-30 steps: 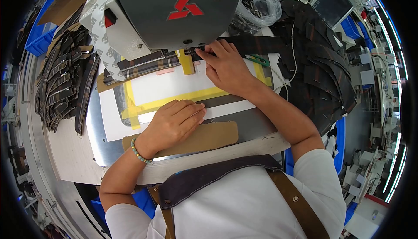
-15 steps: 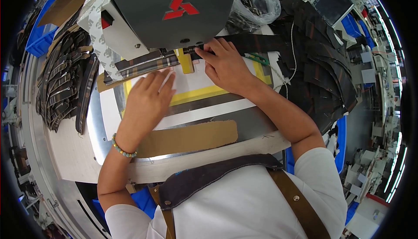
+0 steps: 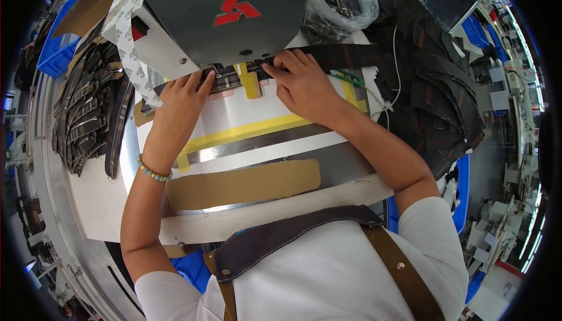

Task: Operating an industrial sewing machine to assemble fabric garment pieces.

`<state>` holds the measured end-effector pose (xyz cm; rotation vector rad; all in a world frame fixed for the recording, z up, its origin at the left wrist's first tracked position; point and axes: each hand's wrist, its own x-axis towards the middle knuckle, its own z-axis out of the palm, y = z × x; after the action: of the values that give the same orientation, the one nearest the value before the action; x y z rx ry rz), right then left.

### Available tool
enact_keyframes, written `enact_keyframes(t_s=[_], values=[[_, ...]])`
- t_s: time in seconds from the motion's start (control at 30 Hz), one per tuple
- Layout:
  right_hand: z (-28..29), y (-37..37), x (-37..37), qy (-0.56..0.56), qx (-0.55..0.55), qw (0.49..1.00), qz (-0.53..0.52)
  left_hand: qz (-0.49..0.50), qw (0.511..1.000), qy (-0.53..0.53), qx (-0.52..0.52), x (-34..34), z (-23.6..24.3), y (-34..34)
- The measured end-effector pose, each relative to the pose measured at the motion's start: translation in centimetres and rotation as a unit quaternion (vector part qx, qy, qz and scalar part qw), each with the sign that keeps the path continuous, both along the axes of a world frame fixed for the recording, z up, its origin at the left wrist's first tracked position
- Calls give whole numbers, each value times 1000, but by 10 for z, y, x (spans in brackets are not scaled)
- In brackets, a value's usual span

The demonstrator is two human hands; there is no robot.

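A dark plaid fabric strip (image 3: 225, 81) runs under the grey head of a sewing machine (image 3: 205, 34). A yellow plate (image 3: 250, 85) stands across it in the middle. My left hand (image 3: 180, 103), with a beaded bracelet on the wrist, lies on the strip's left part, fingers stretched out and thumb apart. On the other side of the plate, my right hand (image 3: 307, 90) presses on the dark cloth (image 3: 345, 56), its index finger extended toward the plate and its thumb apart. The machine's head hides the strip's far edge.
Plaid strips with zippers (image 3: 88, 113) are heaped on the left. Dark fabric pieces (image 3: 436, 93) pile up at the right. Green thread snips (image 3: 349, 77) lie beside my right hand. Brown cardboard (image 3: 246, 185) rests at the front; a clear plastic bag (image 3: 345, 5) stands behind.
My left hand has moved up and left, from above the white sheet onto the plaid strip. My right hand has stayed nearly in place.
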<state>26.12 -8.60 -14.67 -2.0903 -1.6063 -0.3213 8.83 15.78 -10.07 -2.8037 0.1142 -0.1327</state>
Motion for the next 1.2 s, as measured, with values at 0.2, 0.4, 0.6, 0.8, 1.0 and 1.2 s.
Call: enact_keyframes(t_s=[0.2, 0.4, 0.6, 0.8, 1.0, 1.2], values=[[0, 0, -1, 2, 8, 1000, 3, -15, 1000, -18, -19, 1, -8, 2], [2, 1, -2, 13, 6, 1000, 6, -72, 995, -52, -35, 5, -15, 3], [0, 0, 0, 21, 13, 1000, 16, -108, 986, -106, -68, 9, -13, -5], [3, 1, -2, 17, 20, 1000, 16, -109, 988, -86, -74, 13, -16, -11], [3, 0, -2, 19, 5, 1000, 7, -107, 987, -91, -78, 16, -21, -12], [2, 1, 0, 11, 35, 999, 17, -97, 988, -86, -81, 15, -21, -13]])
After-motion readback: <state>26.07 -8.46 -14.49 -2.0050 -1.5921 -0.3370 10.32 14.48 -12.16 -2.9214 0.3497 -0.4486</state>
